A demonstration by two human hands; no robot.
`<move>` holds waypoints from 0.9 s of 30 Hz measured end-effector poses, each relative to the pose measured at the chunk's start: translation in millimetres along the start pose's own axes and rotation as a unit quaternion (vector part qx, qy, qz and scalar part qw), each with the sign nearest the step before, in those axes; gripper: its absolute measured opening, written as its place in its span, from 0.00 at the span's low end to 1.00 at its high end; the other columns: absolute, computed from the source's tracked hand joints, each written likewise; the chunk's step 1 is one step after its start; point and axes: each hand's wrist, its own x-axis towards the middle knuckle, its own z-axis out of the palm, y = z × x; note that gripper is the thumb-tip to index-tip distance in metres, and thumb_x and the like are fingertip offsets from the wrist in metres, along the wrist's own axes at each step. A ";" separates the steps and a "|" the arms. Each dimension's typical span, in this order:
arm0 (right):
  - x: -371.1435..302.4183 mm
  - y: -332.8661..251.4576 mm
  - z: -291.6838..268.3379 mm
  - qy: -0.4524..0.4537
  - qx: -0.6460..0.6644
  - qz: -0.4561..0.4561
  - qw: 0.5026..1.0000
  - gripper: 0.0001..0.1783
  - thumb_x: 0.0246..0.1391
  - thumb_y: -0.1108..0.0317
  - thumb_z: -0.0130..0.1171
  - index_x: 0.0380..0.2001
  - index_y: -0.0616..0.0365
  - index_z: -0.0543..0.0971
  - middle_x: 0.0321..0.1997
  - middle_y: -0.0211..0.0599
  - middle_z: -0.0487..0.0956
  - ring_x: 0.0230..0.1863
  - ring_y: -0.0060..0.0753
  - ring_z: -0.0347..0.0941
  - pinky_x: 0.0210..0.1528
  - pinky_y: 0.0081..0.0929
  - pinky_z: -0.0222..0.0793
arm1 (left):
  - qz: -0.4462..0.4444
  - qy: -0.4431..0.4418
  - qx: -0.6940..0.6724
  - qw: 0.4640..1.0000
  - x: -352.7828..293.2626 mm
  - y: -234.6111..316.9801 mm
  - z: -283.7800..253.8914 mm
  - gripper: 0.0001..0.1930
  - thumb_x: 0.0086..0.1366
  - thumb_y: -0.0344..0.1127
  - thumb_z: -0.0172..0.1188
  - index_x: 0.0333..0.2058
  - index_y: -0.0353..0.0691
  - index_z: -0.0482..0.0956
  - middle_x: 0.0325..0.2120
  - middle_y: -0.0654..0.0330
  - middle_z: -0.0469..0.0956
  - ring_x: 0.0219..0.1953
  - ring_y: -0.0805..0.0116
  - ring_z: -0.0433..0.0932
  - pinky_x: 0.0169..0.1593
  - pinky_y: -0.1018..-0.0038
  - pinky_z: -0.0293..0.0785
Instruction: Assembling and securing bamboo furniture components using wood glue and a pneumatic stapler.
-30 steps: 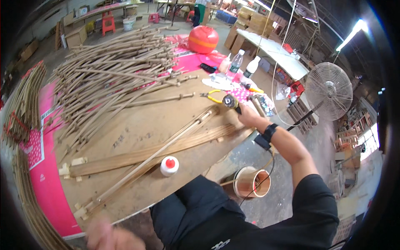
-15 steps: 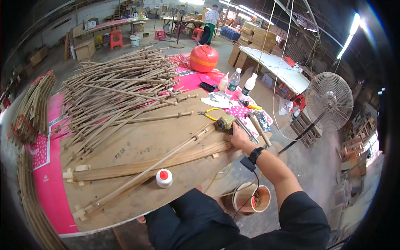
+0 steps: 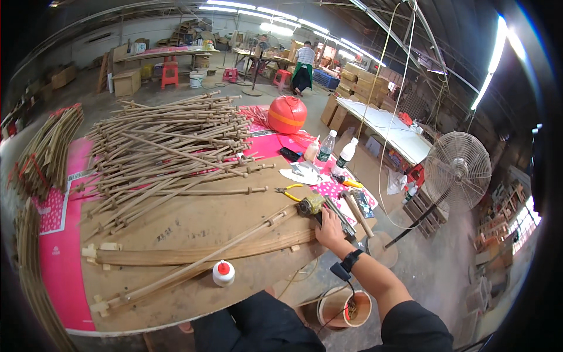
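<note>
My right hand (image 3: 331, 231) is at the right end of the worktable, with its fingers closed around the handle of a nail gun (image 3: 311, 205). The tool has a worn yellowish head and a grey metal magazine, and it lies on the tabletop. Close by are yellow-handled pliers (image 3: 288, 192) and a hammer (image 3: 358, 215) with a wooden handle. Left of the hand, a long flat wooden strip (image 3: 205, 256) rests against small blocks, and a thin wooden rod (image 3: 199, 254) crosses over it diagonally. A white glue bottle with a red cap (image 3: 223, 274) stands near the front edge. My left hand does not show.
A big pile of wooden rods (image 3: 170, 152) covers the table's far left. Behind the tools stand plastic bottles (image 3: 346, 156) and a red ball of plastic twine (image 3: 287, 115). A wire-caged fan (image 3: 458, 167) stands at right, a bucket (image 3: 359, 311) below. Another person (image 3: 303, 67) is at the back.
The view has tilted upward, so more of the ceiling shows and the table sits lower. My right hand stays on the nail gun. The person at the back now leans forward.
</note>
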 end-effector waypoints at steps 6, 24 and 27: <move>-11.6 -9.7 -3.1 0.065 0.018 -0.062 0.996 0.41 0.51 0.69 0.67 0.68 0.66 0.64 0.69 0.58 0.67 0.72 0.62 0.60 0.75 0.50 0.57 | -0.003 -0.002 -0.003 1.000 1.5 -1.4 3.9 0.16 0.74 0.45 0.60 0.52 0.41 0.75 0.47 0.57 0.79 0.51 0.59 0.77 0.50 0.65 0.76; 30.5 -160.6 -31.1 0.119 0.169 -0.301 0.931 0.32 0.53 0.70 0.67 0.62 0.60 0.71 0.69 0.54 0.68 0.68 0.62 0.65 0.71 0.51 0.62 | 0.015 0.018 -0.002 1.000 8.3 -0.4 -11.2 0.17 0.74 0.44 0.59 0.55 0.43 0.74 0.48 0.60 0.79 0.52 0.62 0.75 0.50 0.66 0.74; 72.7 -198.7 -32.9 0.128 0.188 -0.307 0.924 0.32 0.54 0.67 0.68 0.62 0.61 0.71 0.69 0.54 0.68 0.67 0.62 0.65 0.70 0.51 0.62 | 0.024 0.025 0.009 0.999 12.1 4.6 -17.6 0.17 0.74 0.44 0.59 0.56 0.43 0.74 0.48 0.61 0.78 0.52 0.63 0.75 0.50 0.66 0.74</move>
